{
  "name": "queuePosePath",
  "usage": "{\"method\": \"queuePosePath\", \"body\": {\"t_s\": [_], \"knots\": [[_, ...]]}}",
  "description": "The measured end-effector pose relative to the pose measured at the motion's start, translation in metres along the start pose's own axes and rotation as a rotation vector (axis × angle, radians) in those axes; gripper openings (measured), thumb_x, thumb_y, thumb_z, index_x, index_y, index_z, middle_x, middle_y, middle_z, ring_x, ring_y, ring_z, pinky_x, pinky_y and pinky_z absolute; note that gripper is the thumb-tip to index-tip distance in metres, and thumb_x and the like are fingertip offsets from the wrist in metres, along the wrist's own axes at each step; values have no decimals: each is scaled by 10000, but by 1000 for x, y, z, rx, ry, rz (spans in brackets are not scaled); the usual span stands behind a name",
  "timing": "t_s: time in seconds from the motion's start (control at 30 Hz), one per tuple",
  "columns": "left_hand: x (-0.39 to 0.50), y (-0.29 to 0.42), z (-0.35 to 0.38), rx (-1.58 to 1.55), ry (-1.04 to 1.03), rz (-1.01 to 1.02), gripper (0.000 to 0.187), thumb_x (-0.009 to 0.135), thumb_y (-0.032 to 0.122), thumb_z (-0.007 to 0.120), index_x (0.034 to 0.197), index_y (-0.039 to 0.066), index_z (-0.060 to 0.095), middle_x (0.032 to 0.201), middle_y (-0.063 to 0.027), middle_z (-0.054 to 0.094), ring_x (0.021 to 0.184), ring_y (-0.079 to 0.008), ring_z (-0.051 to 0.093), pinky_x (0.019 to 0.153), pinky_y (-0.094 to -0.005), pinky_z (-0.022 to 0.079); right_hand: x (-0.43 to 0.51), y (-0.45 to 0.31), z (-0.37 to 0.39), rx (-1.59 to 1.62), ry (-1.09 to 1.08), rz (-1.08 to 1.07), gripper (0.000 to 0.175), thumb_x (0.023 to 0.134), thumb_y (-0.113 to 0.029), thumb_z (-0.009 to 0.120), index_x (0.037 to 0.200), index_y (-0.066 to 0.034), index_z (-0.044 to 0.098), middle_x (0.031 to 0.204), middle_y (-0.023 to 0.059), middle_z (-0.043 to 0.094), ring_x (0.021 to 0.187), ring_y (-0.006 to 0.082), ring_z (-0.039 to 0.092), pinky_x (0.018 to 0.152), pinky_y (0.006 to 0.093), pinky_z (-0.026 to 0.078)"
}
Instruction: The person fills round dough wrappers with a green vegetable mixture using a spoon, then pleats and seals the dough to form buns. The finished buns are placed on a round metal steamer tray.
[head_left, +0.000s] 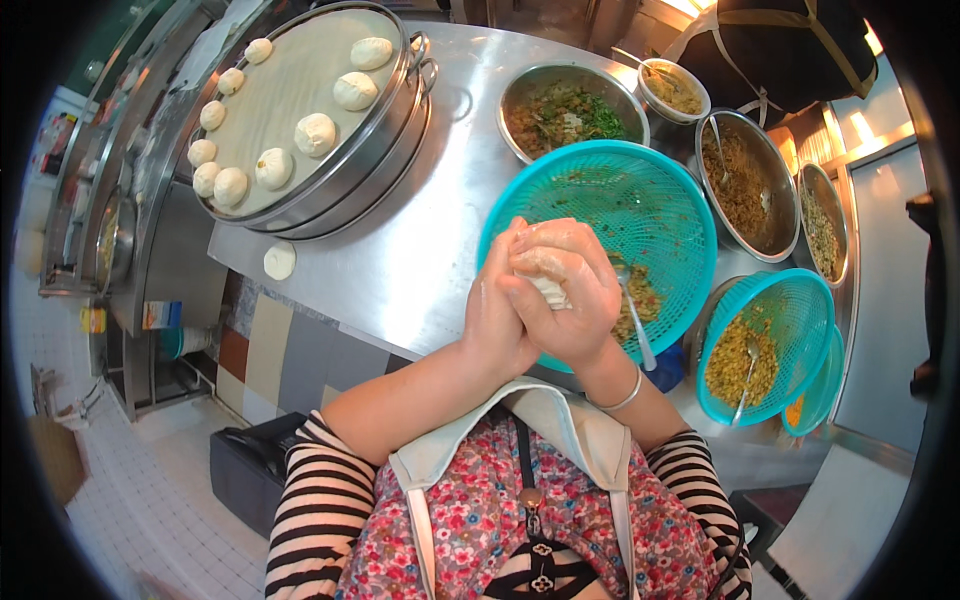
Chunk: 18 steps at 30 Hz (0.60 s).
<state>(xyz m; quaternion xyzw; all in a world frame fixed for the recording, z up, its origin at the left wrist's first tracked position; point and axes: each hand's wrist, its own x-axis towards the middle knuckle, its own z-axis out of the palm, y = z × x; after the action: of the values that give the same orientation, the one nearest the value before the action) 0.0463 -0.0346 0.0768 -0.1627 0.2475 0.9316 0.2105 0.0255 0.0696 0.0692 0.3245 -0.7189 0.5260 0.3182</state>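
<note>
Above the near rim of the large turquoise plastic colander (600, 154), my two hands are cupped together. My left hand (491, 300) supports a pale dough bun (553, 292) from the left and beneath. Curled over the same bun is my right hand (574, 262), its thumb and fingers closed around the dough. Most of the bun is hidden by the fingers, so its top cannot be made out. Flour or dough residue whitens the fingers. Behind my right hand, chopped filling (641, 296) and a metal spoon (636, 322) lie in the colander.
A stacked steamer (322, 195) on the steel table (442, 187) carries several buns. One flat dough round (280, 260) lies near the table's edge. Bowls of filling include a herb-topped one (570, 112) and a brown one (742, 180). A smaller turquoise colander (814, 322) stands right. An aproned person (787, 52) is beyond.
</note>
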Motion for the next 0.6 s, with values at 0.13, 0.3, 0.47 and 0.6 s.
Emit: {"method": "queuePosePath", "body": {"t_s": [0.13, 0.3, 0.47, 0.6], "knots": [[2, 68, -37, -20, -54, -70, 388, 1069, 445, 408, 1151, 99, 564, 1073, -34, 588, 1014, -158, 611, 890, -334, 513, 30, -10, 58, -23, -45, 6, 588, 640, -391, 895, 1032, -23, 655, 1018, 147, 677, 920, 327, 657, 812, 420, 530], [5, 133, -75, -69, -85, -116, 360, 1066, 431, 432, 1135, 103, 562, 1049, -26, 580, 994, -150, 609, 875, -327, 515, 54, -4, 127, -170, -123, -69, 708, 574, -478, 894, 1067, -36, 643, 991, 128, 682, 910, 333, 667, 799, 423, 539], [6, 158, -98, -121, -49, -140, 324, 1059, 420, 453, 1099, 116, 559, 1021, -18, 574, 966, -142, 604, 851, -320, 514, 61, -5, 172, -189, -69, -29, 680, 581, -446, 909, 1053, -35, 641, 928, 118, 683, 843, 325, 673, 737, 396, 551], [4, 170, -103, -163, -51, -172, 309, 1057, 416, 461, 1080, 124, 557, 1002, -14, 568, 946, -139, 598, 838, -318, 512, 66, -5, 187, -210, -71, -37, 656, 598, -437, 909, 1040, -34, 639, 898, 115, 680, 818, 317, 670, 721, 386, 549]]}}
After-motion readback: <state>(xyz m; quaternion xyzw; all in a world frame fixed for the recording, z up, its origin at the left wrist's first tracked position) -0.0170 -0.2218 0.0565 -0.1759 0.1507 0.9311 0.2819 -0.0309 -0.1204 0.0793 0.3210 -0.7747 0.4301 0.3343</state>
